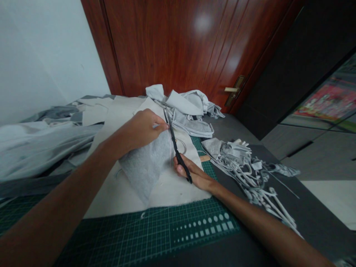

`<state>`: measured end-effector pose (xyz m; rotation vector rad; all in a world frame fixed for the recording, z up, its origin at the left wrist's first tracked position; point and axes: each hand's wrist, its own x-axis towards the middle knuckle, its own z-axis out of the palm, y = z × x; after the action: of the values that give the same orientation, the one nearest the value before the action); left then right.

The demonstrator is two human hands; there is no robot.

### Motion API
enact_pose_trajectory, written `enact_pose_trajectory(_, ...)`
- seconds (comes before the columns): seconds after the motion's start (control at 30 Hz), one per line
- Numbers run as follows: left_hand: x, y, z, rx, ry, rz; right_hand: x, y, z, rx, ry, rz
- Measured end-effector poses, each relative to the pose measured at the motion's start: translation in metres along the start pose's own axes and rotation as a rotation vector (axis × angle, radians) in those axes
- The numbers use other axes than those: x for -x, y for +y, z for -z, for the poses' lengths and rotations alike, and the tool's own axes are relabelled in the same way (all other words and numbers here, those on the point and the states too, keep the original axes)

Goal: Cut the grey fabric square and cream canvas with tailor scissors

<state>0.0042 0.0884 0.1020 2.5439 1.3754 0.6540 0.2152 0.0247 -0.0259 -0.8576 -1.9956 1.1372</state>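
Mat [116, 237] on table [205, 250], door [167, 44] behind; right grip [196, 175] holds scissors [173, 137], left grip [143, 128] pinches cloth [148, 165]

— Camera mounting?
— Single view, head-worn, from above the near edge of the cutting mat [119, 237].
— Facing?
— Forward and down, over left hand [141, 128] and right hand [193, 174], towards the far door [167, 44].
— Range?
— Near to both hands, farther from the door.

Cutting mat [116, 237] lies on table [229, 129], cloth sheet [108, 204] on mat, fabric piece [144, 167] over sheet. Scissors [178, 151] in right hand [194, 174], to right of fabric piece. Cloth heap [50, 146] at left, strip heap [244, 165] at right, cloth pieces [187, 104] behind, door [172, 44] beyond.
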Motion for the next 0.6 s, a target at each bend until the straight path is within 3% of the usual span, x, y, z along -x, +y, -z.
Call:
enact_pose_trajectory(0.33, -0.001, 0.000, -0.002, 0.000, 0.012, 0.001, -0.001, 0.007, -0.002, 0.020, 0.042, -0.024)
enact_pose_trajectory(0.6, -0.003, -0.003, -0.007, 0.045, 0.003, -0.038, -0.004, 0.019, -0.003, -0.160, 0.012, -0.003)
